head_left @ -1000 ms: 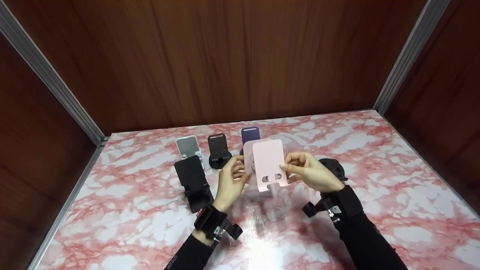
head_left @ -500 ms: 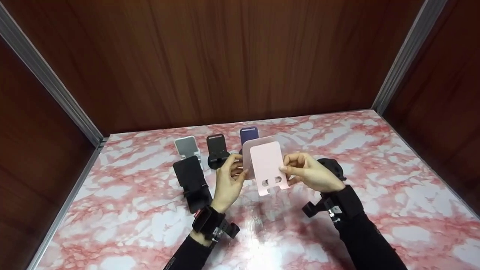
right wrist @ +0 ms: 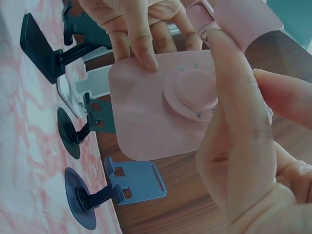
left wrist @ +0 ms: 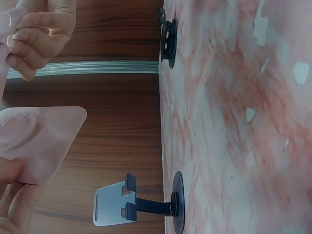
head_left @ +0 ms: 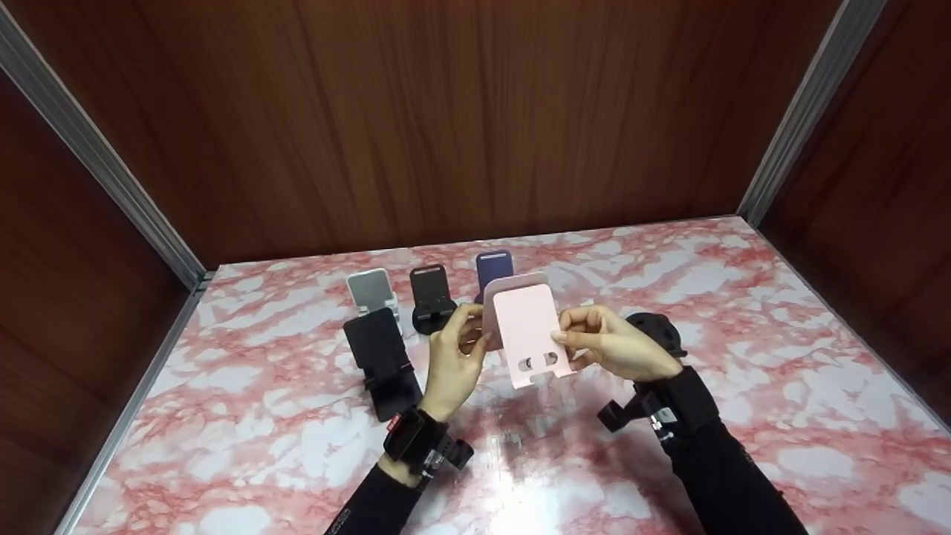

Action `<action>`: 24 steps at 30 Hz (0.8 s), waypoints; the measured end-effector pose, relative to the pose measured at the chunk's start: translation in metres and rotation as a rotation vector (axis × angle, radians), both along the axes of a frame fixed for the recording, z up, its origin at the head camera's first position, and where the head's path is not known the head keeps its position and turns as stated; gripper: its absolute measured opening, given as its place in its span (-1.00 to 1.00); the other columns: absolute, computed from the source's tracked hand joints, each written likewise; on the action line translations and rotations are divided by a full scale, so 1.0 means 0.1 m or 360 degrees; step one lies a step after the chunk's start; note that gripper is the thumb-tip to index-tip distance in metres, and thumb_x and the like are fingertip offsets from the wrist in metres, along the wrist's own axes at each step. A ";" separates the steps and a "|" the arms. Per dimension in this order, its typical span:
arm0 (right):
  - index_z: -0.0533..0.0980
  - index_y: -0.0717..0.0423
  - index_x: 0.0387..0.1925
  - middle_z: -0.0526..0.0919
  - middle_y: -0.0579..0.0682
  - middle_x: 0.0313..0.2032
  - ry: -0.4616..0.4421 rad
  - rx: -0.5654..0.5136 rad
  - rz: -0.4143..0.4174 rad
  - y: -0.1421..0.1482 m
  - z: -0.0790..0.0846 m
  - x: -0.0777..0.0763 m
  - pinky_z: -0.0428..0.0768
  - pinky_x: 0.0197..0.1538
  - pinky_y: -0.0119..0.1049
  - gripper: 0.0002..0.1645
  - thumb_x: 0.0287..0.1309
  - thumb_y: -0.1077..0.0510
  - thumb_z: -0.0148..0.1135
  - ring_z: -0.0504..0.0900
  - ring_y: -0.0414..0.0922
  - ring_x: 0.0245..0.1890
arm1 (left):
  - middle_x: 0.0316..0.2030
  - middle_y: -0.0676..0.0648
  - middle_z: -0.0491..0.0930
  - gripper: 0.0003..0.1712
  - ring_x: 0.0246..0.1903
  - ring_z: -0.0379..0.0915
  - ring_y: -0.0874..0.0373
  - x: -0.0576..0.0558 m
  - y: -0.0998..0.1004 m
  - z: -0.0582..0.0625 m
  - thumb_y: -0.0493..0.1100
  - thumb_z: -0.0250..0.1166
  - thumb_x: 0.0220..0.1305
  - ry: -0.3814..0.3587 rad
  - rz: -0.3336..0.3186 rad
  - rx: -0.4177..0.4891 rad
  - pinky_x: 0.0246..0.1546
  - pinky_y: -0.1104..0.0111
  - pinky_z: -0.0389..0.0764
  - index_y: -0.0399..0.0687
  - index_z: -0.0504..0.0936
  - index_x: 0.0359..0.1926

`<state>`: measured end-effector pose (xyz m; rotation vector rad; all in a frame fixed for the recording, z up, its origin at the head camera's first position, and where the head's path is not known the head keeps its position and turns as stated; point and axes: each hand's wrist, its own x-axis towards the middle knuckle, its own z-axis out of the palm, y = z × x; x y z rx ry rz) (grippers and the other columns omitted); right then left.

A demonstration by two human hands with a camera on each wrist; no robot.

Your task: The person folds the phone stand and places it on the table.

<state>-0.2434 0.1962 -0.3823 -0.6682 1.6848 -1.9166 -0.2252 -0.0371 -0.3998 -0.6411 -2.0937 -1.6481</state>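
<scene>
A pink phone stand (head_left: 526, 323) is held up above the table between both hands. My left hand (head_left: 452, 371) pinches the edge of its rounded base plate (right wrist: 141, 107), thumb on one face and fingers on the other. My right hand (head_left: 615, 348) grips the right edge of the front panel, which has two holes and a notched lower lip. In the right wrist view the plate's underside shows a round raised disc with small screws. The hinge between plate and panel is mostly hidden behind the right fingers.
Behind the hands stand a white phone stand (head_left: 371, 290), a black one (head_left: 431, 290) and a blue one (head_left: 495, 267). A larger black stand (head_left: 380, 364) is left of the left hand. Another dark stand (head_left: 657, 331) sits behind the right wrist. Wood-grain panels (head_left: 475, 126) enclose the marbled table (head_left: 245, 438).
The pink front panel has shifted slightly left and down, exposing more of the base plate's top edge behind it. Both hands keep their hold and have barely moved.
</scene>
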 end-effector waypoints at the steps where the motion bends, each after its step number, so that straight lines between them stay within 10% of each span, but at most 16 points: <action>1: 0.42 0.13 -0.42 0.62 -0.04 -0.39 -0.0009 0.0001 -0.0013 0.00 0.01 0.00 0.67 -0.35 -0.34 -0.88 0.25 0.28 0.05 0.65 -0.14 -0.33 | -0.30 -0.28 0.66 -0.71 -0.33 0.64 -0.03 0.00 0.00 0.00 -0.52 0.19 0.10 -0.0013 -0.0008 0.0001 -0.38 0.28 0.69 -0.37 0.47 -0.11; 10: 0.43 0.10 -0.37 0.57 -0.07 -0.39 0.0132 0.0165 -0.0293 -0.03 0.08 0.06 0.64 -0.35 -0.37 -0.93 0.18 0.21 0.17 0.60 -0.22 -0.37 | -0.21 -0.31 0.62 -0.63 -0.27 0.62 -0.08 0.00 0.00 -0.01 -0.55 0.16 0.08 -0.0118 -0.0047 0.0037 -0.26 0.26 0.68 -0.36 0.44 -0.04; 17: 0.27 0.13 -0.01 0.41 0.09 -0.11 0.0365 0.0382 -0.0637 -0.08 0.08 0.06 0.54 -0.16 -0.32 -0.49 0.07 0.11 0.30 0.44 -0.06 -0.11 | -0.19 -0.35 0.59 -0.63 -0.23 0.59 -0.13 0.00 0.00 0.00 -0.55 0.17 0.07 -0.0181 -0.0068 0.0093 -0.23 0.30 0.66 -0.40 0.42 -0.05; 24: 0.15 0.01 0.27 0.38 0.12 0.12 0.0167 0.0303 -0.0452 -0.05 0.02 0.02 0.54 0.07 -0.20 -0.35 0.21 0.05 0.15 0.50 -0.06 0.05 | -0.19 -0.37 0.61 -0.57 -0.24 0.59 -0.09 -0.08 0.00 -0.07 -0.53 0.18 0.07 -0.0338 -0.0104 0.0134 -0.25 0.38 0.65 -0.39 0.41 0.02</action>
